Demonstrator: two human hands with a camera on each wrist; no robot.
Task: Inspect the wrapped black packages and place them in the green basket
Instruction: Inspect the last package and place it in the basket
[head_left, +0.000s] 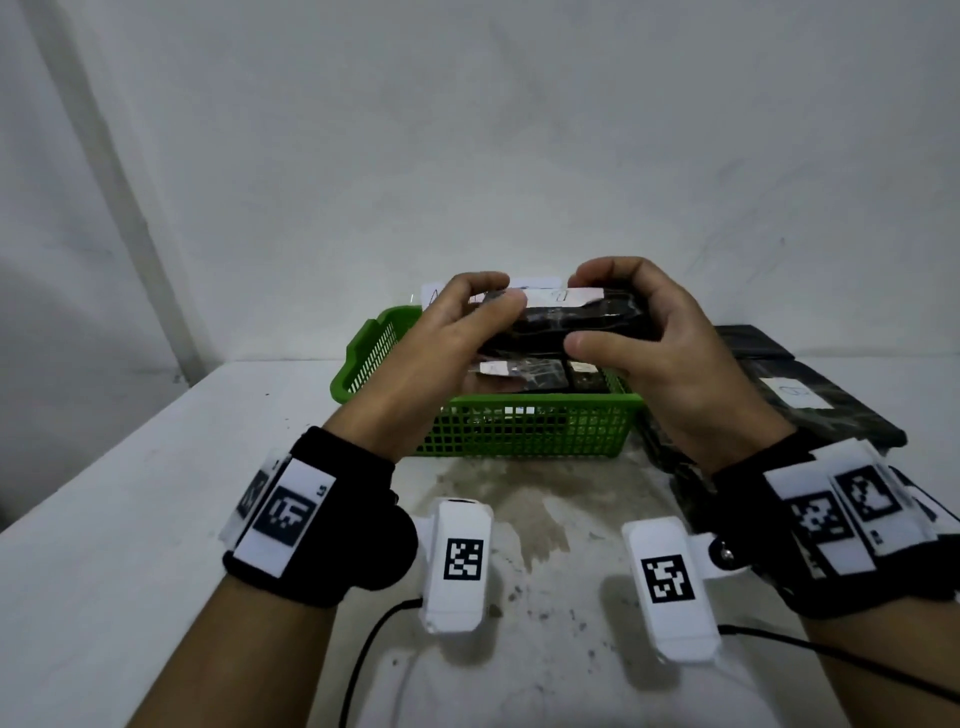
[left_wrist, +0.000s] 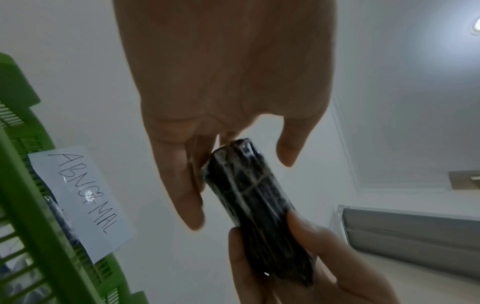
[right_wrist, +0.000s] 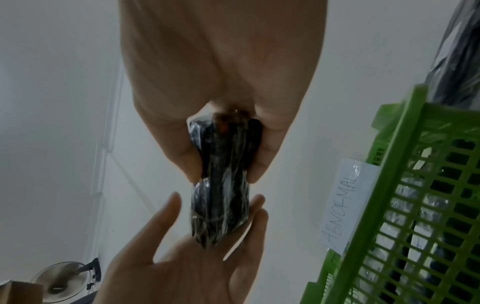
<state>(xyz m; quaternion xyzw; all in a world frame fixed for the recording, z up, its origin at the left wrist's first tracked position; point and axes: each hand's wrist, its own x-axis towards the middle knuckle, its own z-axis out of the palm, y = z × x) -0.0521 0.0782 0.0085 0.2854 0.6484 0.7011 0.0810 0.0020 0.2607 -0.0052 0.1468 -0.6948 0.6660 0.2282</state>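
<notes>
A white table (head_left: 156, 519) meets a pale wall. On the left, the left hand (head_left: 436, 348) has its fingers curled over the top of one end of a black package (head_left: 571, 325), with the thumb on the near side, gripping it. The package is wrapped in clear film and carries a white label (head_left: 563, 297) on top. It is held level in the air above the green basket (head_left: 519, 426), not touching it. The basket stands on the table in the middle and already holds more wrapped packages (head_left: 519, 371). At its far rim, a paper slip (left_wrist: 83, 199) reads "ABNORMAL" in handwriting. To the right, the right hand (head_left: 670, 353) clamps the other end of the package, fingers over the top and thumb pressed on the near face. Further right, beside the basket, a pile of black packages (head_left: 821, 400) lies on the table, the top one bearing a white label. Each wrist wears a black band with printed markers.
</notes>
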